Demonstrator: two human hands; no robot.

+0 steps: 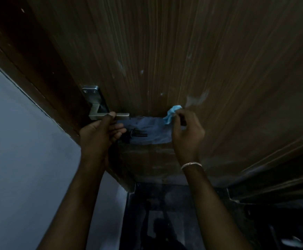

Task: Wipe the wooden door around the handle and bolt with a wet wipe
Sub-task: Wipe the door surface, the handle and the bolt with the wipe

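Wiping step in hand, I'd say. Near the door's [183,51] left edge, left hand [100,136] grips the handle [94,98] lever, thumb on top, fingers curled under. Dark bolt [138,135] sits just right of it; detail unclear, low light. Further right, right hand [187,134] pinches the blue wet wipe [171,113] against the wood. Next: prob. sweep the wipe left round bolt & handle w/ firm pressure.

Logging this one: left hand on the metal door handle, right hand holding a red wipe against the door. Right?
The wipe is light blue, not red; the head view shows it. Otherwise yes: left hand on the metal door handle, right hand holding the wipe against the door.
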